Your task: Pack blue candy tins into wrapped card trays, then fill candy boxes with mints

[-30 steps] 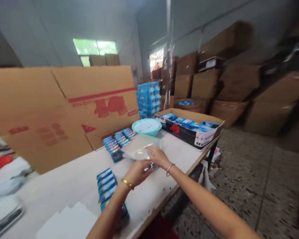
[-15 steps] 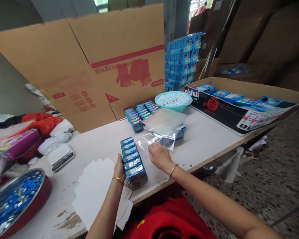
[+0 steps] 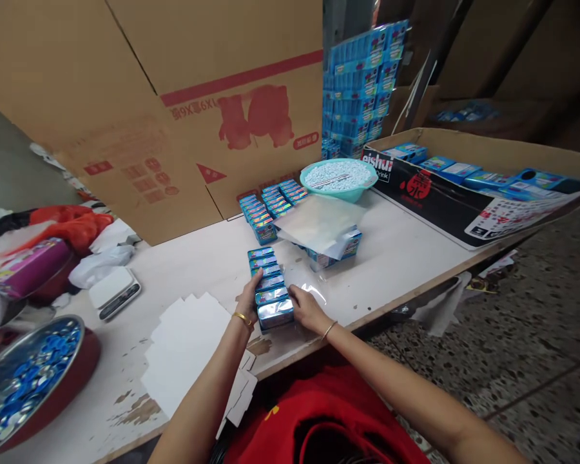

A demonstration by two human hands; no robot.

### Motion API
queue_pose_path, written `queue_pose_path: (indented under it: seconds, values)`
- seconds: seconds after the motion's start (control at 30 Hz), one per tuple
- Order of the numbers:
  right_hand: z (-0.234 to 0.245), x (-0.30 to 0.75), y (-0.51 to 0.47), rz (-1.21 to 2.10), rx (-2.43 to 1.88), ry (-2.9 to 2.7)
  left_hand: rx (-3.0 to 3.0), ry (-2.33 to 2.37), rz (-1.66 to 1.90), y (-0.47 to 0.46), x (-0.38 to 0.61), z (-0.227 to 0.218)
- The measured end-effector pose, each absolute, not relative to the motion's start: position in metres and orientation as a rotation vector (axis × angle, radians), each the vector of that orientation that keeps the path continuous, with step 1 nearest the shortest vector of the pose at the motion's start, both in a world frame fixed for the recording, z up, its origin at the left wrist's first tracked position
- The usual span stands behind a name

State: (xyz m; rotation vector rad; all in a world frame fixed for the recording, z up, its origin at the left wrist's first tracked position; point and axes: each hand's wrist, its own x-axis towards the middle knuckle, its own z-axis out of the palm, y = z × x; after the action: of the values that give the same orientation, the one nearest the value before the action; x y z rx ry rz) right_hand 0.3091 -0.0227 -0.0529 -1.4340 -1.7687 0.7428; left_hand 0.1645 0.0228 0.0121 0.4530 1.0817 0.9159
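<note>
A row of several small blue boxes (image 3: 273,294) stands near the table's front edge. My left hand (image 3: 247,301) grips the row along its left side, thumb over the top. My right hand (image 3: 308,309) is at the row's near right corner, fingers curled on a clear plastic bag (image 3: 314,288) that lies beside the boxes; its fingertips are partly hidden. Behind, a stack of clear plastic bags (image 3: 319,222) rests on top of a blue box pack (image 3: 350,246). More rows of small blue boxes (image 3: 261,219) stand beyond it.
A turquoise basin (image 3: 341,193) of pale pellets and a carton (image 3: 430,206) of blue packs stand at the back right. White card sheets (image 3: 183,354), a white scale (image 3: 115,293) and a red-sided bowl (image 3: 84,367) of blue pieces are at left. A large cardboard panel (image 3: 188,161) stands behind.
My right hand has brought a clear bag from the stack to the boxes' right side. The row has shifted away from the front edge, and my left hand has moved with it.
</note>
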Motion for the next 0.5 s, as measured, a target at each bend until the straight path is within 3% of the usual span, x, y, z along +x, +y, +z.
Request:
queue_pose_path:
  seconds: [0.17,0.33,0.5]
  values:
    - [-0.020,0.297,-0.042,0.488,-1.527,-2.034,0.502,1.058,0.997,-0.003,0.143,0.027]
    - [0.022,0.249,-0.047,0.199,-1.262,-2.404,0.429,1.064,1.267,-0.066,0.075,0.062]
    - [0.000,0.181,-0.047,0.219,-1.054,-2.700,0.232,1.301,1.400,-0.161,0.000,0.089]
